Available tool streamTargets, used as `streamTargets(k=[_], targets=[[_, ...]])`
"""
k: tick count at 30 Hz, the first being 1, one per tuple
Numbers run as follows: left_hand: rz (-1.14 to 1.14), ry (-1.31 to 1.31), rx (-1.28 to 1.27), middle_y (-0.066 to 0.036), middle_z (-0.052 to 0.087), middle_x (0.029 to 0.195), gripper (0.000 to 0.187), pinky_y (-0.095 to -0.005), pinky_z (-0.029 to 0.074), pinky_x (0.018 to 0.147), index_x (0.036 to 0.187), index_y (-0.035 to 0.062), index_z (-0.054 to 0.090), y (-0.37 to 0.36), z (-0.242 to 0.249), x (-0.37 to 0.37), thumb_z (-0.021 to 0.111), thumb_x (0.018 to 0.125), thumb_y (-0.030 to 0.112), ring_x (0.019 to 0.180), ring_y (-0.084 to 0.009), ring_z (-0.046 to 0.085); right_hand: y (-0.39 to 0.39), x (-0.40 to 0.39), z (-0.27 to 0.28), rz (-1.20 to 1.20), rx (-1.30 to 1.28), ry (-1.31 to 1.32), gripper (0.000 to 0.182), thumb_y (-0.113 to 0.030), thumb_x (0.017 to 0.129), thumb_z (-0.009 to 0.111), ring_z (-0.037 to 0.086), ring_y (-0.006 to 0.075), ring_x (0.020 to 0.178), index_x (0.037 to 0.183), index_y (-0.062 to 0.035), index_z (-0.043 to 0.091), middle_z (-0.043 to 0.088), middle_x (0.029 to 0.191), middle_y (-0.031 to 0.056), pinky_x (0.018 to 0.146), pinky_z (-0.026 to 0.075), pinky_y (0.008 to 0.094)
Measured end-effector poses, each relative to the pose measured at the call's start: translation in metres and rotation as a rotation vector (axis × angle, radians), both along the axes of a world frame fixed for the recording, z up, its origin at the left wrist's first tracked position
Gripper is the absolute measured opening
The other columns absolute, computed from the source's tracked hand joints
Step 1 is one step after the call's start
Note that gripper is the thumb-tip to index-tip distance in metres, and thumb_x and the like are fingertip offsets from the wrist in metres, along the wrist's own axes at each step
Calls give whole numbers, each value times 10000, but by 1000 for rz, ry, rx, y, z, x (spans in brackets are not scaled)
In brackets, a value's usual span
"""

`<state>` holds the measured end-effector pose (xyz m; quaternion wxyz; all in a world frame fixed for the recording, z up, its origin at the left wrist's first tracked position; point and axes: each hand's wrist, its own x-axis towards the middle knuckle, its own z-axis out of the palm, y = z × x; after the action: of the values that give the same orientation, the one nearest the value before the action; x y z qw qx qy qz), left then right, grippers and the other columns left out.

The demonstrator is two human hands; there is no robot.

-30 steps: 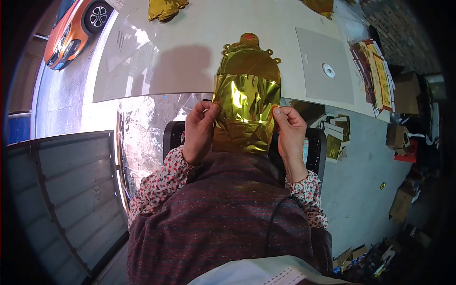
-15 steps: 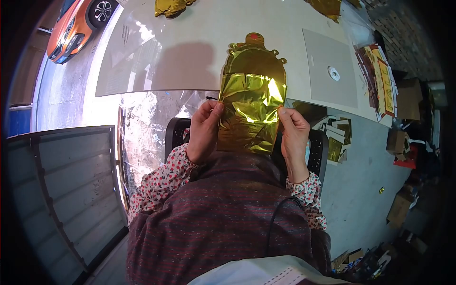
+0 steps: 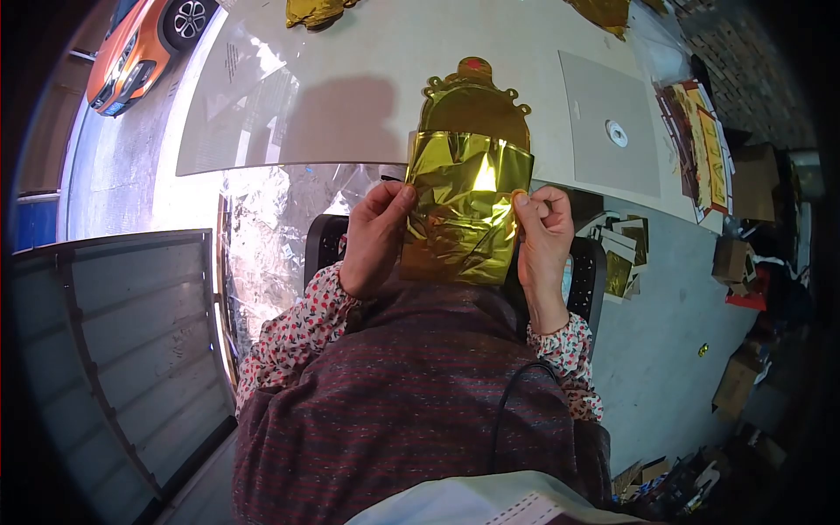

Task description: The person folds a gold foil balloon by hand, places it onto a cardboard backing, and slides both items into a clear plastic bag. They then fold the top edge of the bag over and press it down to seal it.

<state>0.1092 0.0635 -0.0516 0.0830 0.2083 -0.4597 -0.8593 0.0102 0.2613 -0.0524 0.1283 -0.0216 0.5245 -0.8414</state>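
Observation:
A shiny gold foil sheet (image 3: 464,206) hangs between my two hands, its lower end over my lap and its upper part at the table's edge. Above its top edge shows a gold piece with a scalloped outline and small loops (image 3: 477,107), with a red mark at its tip. My left hand (image 3: 378,236) pinches the foil's left edge between thumb and fingers. On the right edge, my right hand (image 3: 544,236) pinches the foil the same way. The foil is creased and reflects light.
The pale table (image 3: 367,96) bears a grey board (image 3: 612,122) with a white ring (image 3: 616,133), and gold foil pieces (image 3: 315,10) at the far edge. Printed red and yellow sheets (image 3: 704,153) lie at right. Cardboard boxes (image 3: 739,382) stand on the floor.
The foil and the loop-edged piece have shifted slightly to the right. My right hand has moved up a little, its grip kept. The creases and reflections on the foil look different.

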Motion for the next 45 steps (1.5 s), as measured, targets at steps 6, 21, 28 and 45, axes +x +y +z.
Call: streamTargets(k=[6, 21, 28, 45], targets=[[50, -11, -7, 25, 597, 843, 113, -183, 418, 654, 1068, 43, 559, 3, 17, -5, 612, 976, 79, 725, -25, 512, -2, 2, -1, -3, 11, 102, 176, 9, 930, 653, 498, 17, 721, 1051, -54, 542, 601, 770, -34, 686, 398, 181], [-139, -78, -173, 7, 666, 951, 193, -196, 472, 694, 1128, -7, 677, -17, 24, -7, 626, 955, 59, 787, -46, 565, 11, -8, 1, 132, 60, 43, 150, -12, 921, 669, 589, 51, 845, 1069, 8, 677, 679, 941, 14, 788, 451, 196], [-131, -50, -281, -74, 704, 1064, 201, -241, 516, 831, 1127, -15, 682, -18, 29, -10, 636, 941, 42, 925, -106, 635, 20, -11, -1, 183, 108, 72, 171, 3, 920, 664, 579, 41, 834, 1090, 9, 679, 674, 944, 5, 769, 450, 185], [-161, -25, -648, -51, 714, 1056, 242, -232, 530, 832, 1128, -5, 700, -5, 66, 36, 699, 885, 6, 938, -94, 655, 41, 31, 50, 237, 436, 268, 346, 107, 854, 669, 574, 59, 867, 1188, 21, 634, 668, 1041, 36, 832, 462, 206]])
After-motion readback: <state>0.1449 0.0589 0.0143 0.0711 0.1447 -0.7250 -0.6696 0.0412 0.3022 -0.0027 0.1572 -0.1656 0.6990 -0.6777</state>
